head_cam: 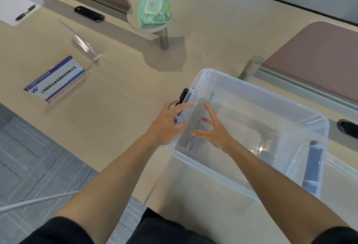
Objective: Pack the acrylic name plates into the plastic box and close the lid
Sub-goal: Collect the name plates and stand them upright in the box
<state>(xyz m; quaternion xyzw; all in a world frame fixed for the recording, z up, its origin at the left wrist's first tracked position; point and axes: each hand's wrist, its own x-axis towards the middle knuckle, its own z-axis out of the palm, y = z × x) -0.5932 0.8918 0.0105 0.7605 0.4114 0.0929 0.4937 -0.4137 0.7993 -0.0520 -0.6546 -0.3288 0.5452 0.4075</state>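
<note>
Left hand [168, 120], right hand [214, 134] flank thin clear plate [197, 114] in translucent box [251, 87].

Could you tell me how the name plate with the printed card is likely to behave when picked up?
The name plate with the printed card looks like rigid clear acrylic, so it should stay stiff. Its glossy faces may be slippery. It seems to lean on a narrow foot, so a push might tip it.

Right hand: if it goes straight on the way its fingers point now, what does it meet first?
Probably the clear name plate standing on edge in the plastic box, just ahead of the right hand; depth is unclear, they may already touch.
</note>
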